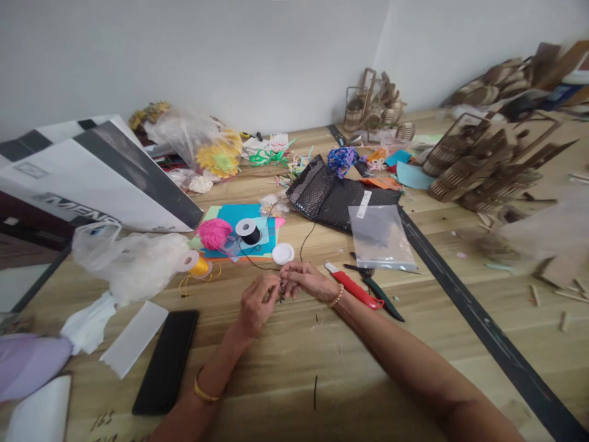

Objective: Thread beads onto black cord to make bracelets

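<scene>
My left hand (256, 306) and my right hand (313, 281) meet over the middle of the wooden table, fingertips pinched together. Between them is a black cord (301, 242) with a small dark cluster (281, 293), perhaps beads, mostly hidden by the fingers. The cord loops up behind the hands and also runs toward a white spool of black cord (248, 232). Just beyond my fingertips lies a round white lid (282, 253). A red utility knife (356, 287) and dark-handled pliers (381, 294) rest right of my right hand.
Left are a yellow thread spool (197, 265), pink yarn (215, 234), a black phone (166, 361) and a large box (101, 178). A black bubble mailer (340, 193) and clear zip bag (384, 236) lie beyond the tools. Small woven baskets (483, 162) stand at right.
</scene>
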Tool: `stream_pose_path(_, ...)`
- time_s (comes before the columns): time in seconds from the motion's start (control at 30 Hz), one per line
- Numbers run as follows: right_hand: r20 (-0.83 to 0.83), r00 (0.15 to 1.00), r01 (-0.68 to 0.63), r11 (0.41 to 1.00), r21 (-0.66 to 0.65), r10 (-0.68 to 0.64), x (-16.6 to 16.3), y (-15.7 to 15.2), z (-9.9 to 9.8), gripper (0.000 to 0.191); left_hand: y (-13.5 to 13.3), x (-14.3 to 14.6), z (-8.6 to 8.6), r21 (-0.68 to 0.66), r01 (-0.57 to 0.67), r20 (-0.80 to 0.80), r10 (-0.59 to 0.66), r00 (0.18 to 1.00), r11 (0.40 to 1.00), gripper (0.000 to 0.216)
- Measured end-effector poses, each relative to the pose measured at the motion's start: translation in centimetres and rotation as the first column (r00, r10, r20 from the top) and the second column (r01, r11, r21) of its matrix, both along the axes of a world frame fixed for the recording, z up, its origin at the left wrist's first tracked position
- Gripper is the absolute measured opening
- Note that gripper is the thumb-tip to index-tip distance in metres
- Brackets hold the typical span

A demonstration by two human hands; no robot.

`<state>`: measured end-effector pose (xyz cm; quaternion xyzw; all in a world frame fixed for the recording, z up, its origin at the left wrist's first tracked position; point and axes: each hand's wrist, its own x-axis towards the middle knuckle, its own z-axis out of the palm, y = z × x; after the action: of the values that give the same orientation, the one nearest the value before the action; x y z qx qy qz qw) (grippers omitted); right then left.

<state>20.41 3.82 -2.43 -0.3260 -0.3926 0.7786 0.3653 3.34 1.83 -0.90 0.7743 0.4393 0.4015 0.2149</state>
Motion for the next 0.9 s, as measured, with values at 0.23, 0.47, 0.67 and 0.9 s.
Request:
stream_pose_path(0.23, 0.042, 0.998, -0.062, 0.983, 0.175, 0.055, 0.0, -0.1, 0.6, 0.036, 0.0, -0.1, -0.2, -0.021, 0.003, 0.033, -0.003, 0.999, 1.000, 0.010)
stream_pose_path(0.47, 0.108, 0.992, 0.019, 0.942, 0.335, -0.059, -0.4, -0.4, -0.1, 0.035, 0.1, -0.2, -0.3, -0.017, 0.016, 0.041, -0.015, 0.999, 1.000, 0.010)
stream_pose_path(0.67, 0.212, 0.969, 0.017, 0.896, 0.444, -0.124, -0.4, -0.7, 0.1, 0.026, 0.1, -0.1, -0.5, 0.014, 0.010, 0.032, -0.011, 0.999, 1.000, 0.009)
stream_pose_path(0.9, 0.343, 0.882, 0.057, 0.797, 0.601, -0.322, -0.4, -1.0, 0.6, 0.016, 0.2, 0.1, -0.5, 0.025, -0.027, 0.063, 0.026, 0.998, 0.999, 0.010)
